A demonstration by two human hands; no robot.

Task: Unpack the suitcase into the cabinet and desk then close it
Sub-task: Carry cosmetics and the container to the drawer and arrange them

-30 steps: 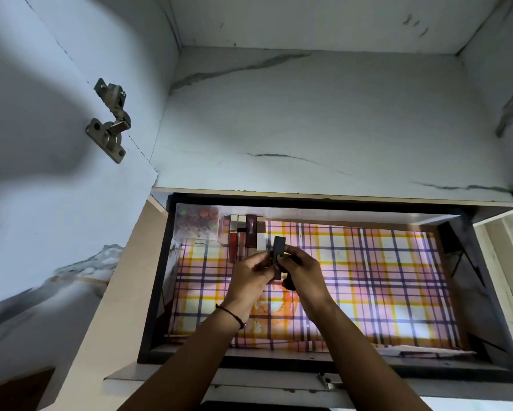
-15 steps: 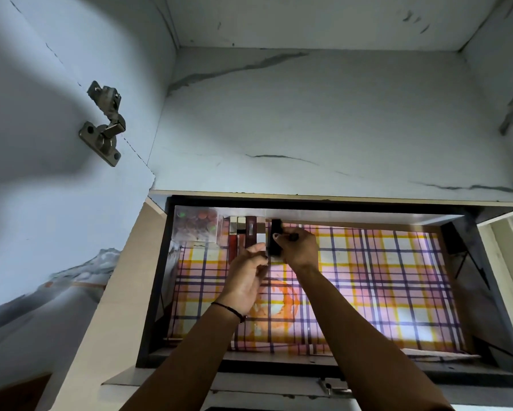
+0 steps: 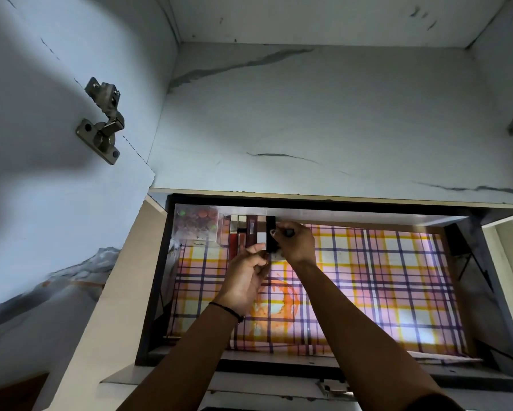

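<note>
Drawer [image 3: 157, 277]: open, lined with plaid liner [image 3: 368, 277], below a pale marbled shelf.
Black tube [image 3: 270, 232]: lying lengthwise at the back wall, toward 11 o'clock of the liner, touching the right end of the row of tubes [image 3: 243, 232].
Right hand [image 3: 296, 243]: at 3 o'clock of the black tube, fingers curled round its right side, gripping it.
Left hand [image 3: 246, 280]: at 7 o'clock of the black tube, fingers curled inward, one fingertip just beside the tube's near end; cannot tell whether anything is held.
Clear box [image 3: 197, 222]: at 9 o'clock of the row, in the back left corner, full of small round coloured pieces.
Hinge [image 3: 102, 120]: metal, on the cabinet door at 10 o'clock.
</note>
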